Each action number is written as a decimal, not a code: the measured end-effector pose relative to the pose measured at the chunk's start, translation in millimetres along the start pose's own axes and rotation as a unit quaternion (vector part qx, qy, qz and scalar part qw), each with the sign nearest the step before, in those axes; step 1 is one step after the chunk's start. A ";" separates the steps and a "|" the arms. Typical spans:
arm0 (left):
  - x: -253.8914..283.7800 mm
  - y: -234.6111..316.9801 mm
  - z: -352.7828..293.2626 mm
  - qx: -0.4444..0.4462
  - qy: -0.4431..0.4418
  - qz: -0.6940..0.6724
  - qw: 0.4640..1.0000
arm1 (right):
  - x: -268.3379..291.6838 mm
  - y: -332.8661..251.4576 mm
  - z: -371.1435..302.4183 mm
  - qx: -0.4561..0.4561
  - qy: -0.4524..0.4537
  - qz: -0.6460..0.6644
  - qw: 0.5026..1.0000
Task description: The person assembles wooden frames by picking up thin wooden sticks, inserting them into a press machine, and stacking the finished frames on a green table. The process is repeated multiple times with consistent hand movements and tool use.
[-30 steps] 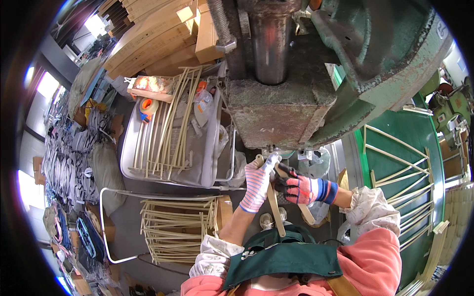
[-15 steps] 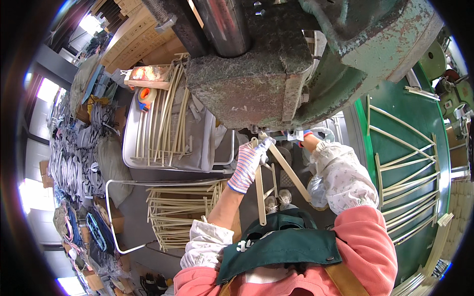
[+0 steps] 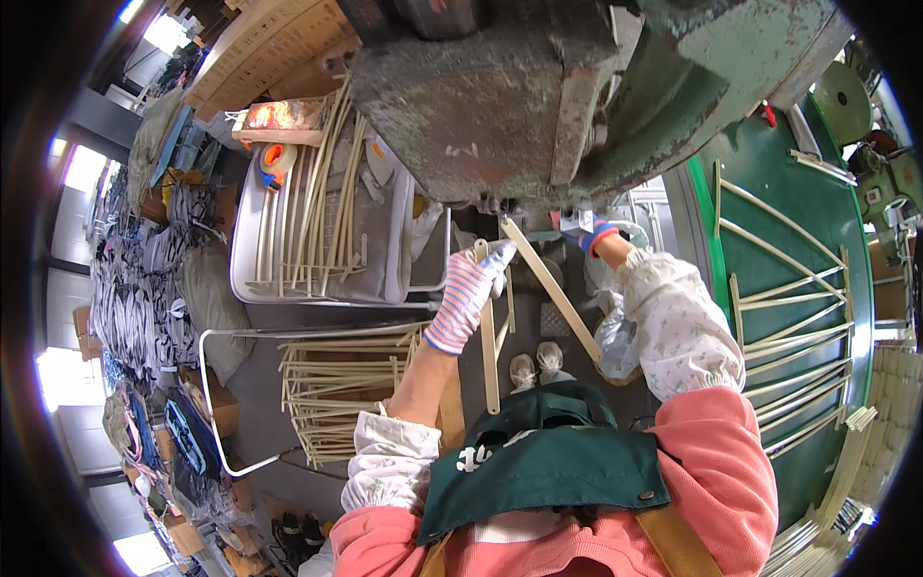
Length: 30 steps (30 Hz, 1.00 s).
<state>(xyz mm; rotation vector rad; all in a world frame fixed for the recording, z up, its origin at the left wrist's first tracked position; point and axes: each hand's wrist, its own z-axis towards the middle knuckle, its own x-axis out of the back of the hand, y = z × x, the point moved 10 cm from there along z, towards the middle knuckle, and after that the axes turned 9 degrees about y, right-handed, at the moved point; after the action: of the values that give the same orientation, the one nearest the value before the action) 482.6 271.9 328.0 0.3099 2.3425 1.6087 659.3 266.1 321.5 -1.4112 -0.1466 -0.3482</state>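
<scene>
Seemingly at a positioning step, the left hand point(image 3: 463, 302) pinches slats point(image 3: 491, 361) before the press point(image 3: 481, 135), the right hand point(image 3: 594, 236) is near its lower edge, grip too hidden to tell, and steady alignment likely comes next.

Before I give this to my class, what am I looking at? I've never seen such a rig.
No robot here: a person works with both hands. The view comes from a wide fisheye camera worn on the head, looking down, so straight edges bend. The big, worn, greenish machine at the top appears to be a press. The left hand, in a striped glove, holds a pale flat strip; a second strip slants down just beside it. The right hand is partly hidden near the machine's lower edge, so I can't tell what it holds. Similar strips lie in a pile at lower left and on the green table at right.
</scene>
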 end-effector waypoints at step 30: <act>276.9 163.7 -394.7 -0.326 0.088 -0.275 0.900 | -242.4 193.5 -136.9 -0.206 -0.070 -0.302 0.928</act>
<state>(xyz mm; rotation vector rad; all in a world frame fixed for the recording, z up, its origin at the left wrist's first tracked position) 88.3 77.1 584.6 -0.6059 1.6138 2.0110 479.5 191.2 44.0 -1.7906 -0.6662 -0.8228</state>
